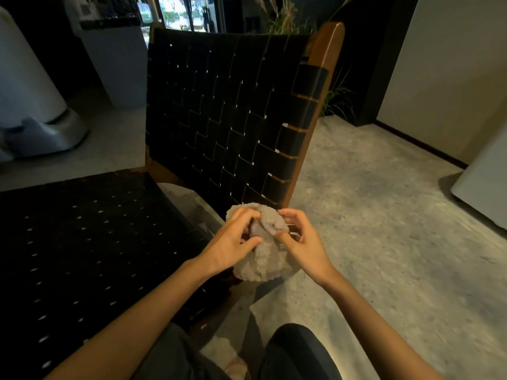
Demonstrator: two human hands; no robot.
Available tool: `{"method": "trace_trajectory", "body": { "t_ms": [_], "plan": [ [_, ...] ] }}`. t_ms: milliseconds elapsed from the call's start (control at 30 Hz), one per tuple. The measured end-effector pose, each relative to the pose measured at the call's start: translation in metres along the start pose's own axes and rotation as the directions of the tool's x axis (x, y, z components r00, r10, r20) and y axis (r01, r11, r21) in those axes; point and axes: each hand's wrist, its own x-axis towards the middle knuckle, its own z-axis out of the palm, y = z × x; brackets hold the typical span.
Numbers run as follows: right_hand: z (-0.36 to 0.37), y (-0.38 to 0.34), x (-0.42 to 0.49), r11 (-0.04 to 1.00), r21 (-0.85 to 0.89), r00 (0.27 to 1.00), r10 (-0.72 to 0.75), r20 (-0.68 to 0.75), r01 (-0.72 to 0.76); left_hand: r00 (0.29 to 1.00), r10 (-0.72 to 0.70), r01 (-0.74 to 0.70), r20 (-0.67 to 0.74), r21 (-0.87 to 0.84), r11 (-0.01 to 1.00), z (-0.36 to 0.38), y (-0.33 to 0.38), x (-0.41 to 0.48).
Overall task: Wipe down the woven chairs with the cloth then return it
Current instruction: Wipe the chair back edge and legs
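Observation:
A grey-beige terry cloth (263,256) is bunched up between both hands, in front of the lower right corner of the chair's backrest. My left hand (230,242) grips the cloth from the left with curled fingers. My right hand (304,239) pinches a fold of it from the right. The woven chair (225,111) has a black strap backrest in a brown wooden frame, standing upright ahead. Its black woven seat (82,242) spreads to the left below my left arm.
Grey speckled concrete floor (384,215) lies to the right of the chair. A white rounded appliance (33,105) stands at the far left, a white unit (482,182) at the right edge. A plant (290,20) rises behind the backrest. My knees show at the bottom.

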Motion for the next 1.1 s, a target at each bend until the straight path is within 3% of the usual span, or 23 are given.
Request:
{"method": "trace_trajectory", "body": {
  "t_ms": [100,167,267,333,400,433,533,600,733,833,933,1000,1067,1100],
  "plan": [
    [-0.004,-0.008,-0.002,0.998,-0.040,0.998,-0.049,0.051,0.051,0.998,-0.042,0.034,-0.047,-0.157,0.987,-0.006,0.009,0.001],
    [-0.008,-0.015,-0.003,0.997,-0.035,0.997,-0.071,0.017,0.072,0.995,-0.057,0.041,-0.085,-0.175,0.984,-0.006,0.017,0.003],
    [-0.022,-0.031,-0.003,0.995,0.018,0.994,-0.101,-0.035,0.101,0.989,0.031,-0.020,-0.142,0.074,0.997,-0.006,0.029,0.011],
    [-0.035,-0.041,-0.003,0.992,0.010,0.990,-0.124,-0.066,0.125,0.966,0.081,-0.056,-0.245,0.110,0.992,-0.004,0.039,0.014],
    [-0.046,-0.050,-0.003,0.990,-0.011,0.980,-0.140,-0.139,0.140,0.939,0.034,-0.060,-0.343,-0.068,0.996,0.001,0.054,0.015],
    [-0.050,-0.055,-0.003,0.990,-0.008,0.975,-0.137,-0.177,0.137,0.945,-0.011,-0.051,-0.326,-0.181,0.982,0.004,0.062,0.015],
    [-0.060,-0.067,-0.006,0.990,0.072,0.962,-0.096,-0.256,0.118,0.995,-0.007,-0.043,-0.095,-0.517,0.855,0.010,0.080,0.015],
    [-0.066,-0.073,-0.008,0.990,0.103,0.969,-0.068,-0.239,0.094,0.997,0.073,-0.072,-0.021,-0.578,0.813,0.011,0.090,0.015],
    [-0.074,-0.081,-0.010,0.997,0.079,0.983,-0.013,-0.182,0.028,0.990,0.084,-0.121,-0.110,-0.394,0.911,0.008,0.097,0.024],
    [-0.083,-0.087,-0.006,0.999,0.017,0.964,-0.024,-0.265,0.029,0.984,0.091,-0.121,-0.154,-0.197,0.973,-0.001,0.097,0.034],
    [-0.097,-0.097,0.006,0.963,-0.268,0.879,-0.157,-0.451,0.035,0.967,0.069,-0.111,-0.246,-0.162,0.981,-0.020,0.105,0.046],
    [-0.103,-0.108,0.019,0.859,-0.510,0.815,-0.265,-0.514,-0.042,0.938,0.114,-0.151,-0.327,-0.092,0.984,-0.034,0.116,0.059],
    [-0.105,-0.122,0.036,0.792,-0.607,0.777,-0.341,-0.529,-0.065,0.896,0.157,-0.177,-0.415,-0.010,0.984,-0.048,0.128,0.076],
    [-0.104,-0.130,0.046,0.813,-0.582,0.770,-0.362,-0.525,-0.015,0.874,0.152,-0.171,-0.461,0.001,0.985,-0.055,0.134,0.085]
  ]
}}
